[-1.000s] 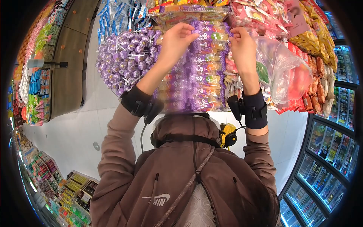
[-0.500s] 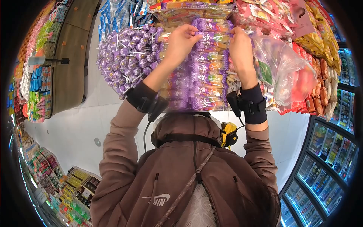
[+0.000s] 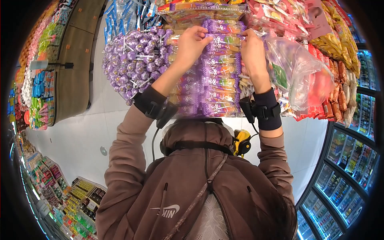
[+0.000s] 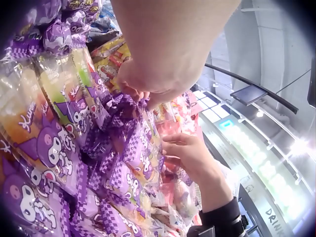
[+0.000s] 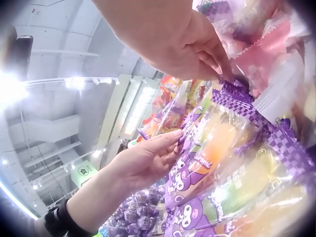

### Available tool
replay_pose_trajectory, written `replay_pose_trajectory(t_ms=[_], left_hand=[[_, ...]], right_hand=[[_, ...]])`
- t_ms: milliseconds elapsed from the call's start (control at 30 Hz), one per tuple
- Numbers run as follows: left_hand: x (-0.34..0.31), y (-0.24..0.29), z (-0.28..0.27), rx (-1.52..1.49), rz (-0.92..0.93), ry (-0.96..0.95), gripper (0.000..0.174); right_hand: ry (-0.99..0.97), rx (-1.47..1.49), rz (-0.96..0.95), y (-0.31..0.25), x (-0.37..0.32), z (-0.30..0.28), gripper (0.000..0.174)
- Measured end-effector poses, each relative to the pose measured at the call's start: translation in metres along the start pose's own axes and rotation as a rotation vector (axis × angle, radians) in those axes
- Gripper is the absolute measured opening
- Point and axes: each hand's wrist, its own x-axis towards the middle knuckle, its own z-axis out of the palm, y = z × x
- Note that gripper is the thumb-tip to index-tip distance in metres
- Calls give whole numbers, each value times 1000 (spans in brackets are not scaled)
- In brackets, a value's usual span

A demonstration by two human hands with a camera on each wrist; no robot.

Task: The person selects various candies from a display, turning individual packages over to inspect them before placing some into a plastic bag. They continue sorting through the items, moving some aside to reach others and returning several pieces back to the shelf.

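Observation:
Purple-ended clear snack packets (image 3: 219, 72), with a cartoon figure and yellow, orange and green sticks inside, lie in stacked rows in front of the person. At the far end of the right-hand row, the left hand (image 3: 192, 47) pinches the left end of one packet, thumb pointing inward. Opposite it, the right hand (image 3: 253, 52) pinches the right end between thumb and fingers. In the right wrist view, its fingertips (image 5: 223, 74) sit at a purple checkered wrapper end (image 5: 239, 103). The left wrist view shows the left fingertips partly hidden by the hand, against crumpled purple wrapper ends (image 4: 118, 118).
A pile of purple lollipops (image 3: 134, 60) stands to the left. On the right lie a clear plastic bag (image 3: 298, 76) and red packets (image 3: 316, 104). Bulging pink packets (image 3: 276, 18) and a bagged row of snacks (image 3: 204, 14) lie beyond the hands. Drink coolers (image 3: 340, 160) line the right side.
The hands have come slightly closer together, the left shifting right and the right shifting left, at the far end of the packet row. Over the last half second they barely move.

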Motion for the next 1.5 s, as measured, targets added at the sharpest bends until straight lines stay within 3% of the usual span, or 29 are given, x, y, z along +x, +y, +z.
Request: replay_pose_trajectory(t_ms=[233, 600, 733, 800, 867, 1000, 1133, 1233, 1267, 1500], left_hand=[[-11, 25, -26, -57, 43, 46, 34], [-23, 49, -45, -104, 143, 33, 31], [-36, 60, -51, -110, 99, -18, 30], [-49, 60, -55, -184, 57, -31, 29], [-59, 55, -59, -248, 15, -46, 29], [-75, 46, -68, -295, -76, -74, 28], [-83, 32, -64, -334, -61, -49, 27], [-88, 27, -63, -337, -66, -57, 28], [-91, 31, -65, -335, -85, -62, 29], [-99, 24, -69, -336, -104, -51, 29]], right_hand=[[110, 133, -14, -29, -11, -35, 24], [70, 458, -23, -41, -28, -56, 26], [113, 519, -20, -50, -60, -99, 24], [225, 533, -24, -42, -78, -129, 22], [259, 413, -9, -12, -88, -153, 19], [214, 325, 204, 35, -84, -177, 16], [4, 66, 217, 49, -57, -168, 16], [-144, -337, 187, 78, -34, -155, 18], [-50, -243, 32, 89, -31, -152, 21], [-167, -581, 96, 123, -15, -143, 21]])
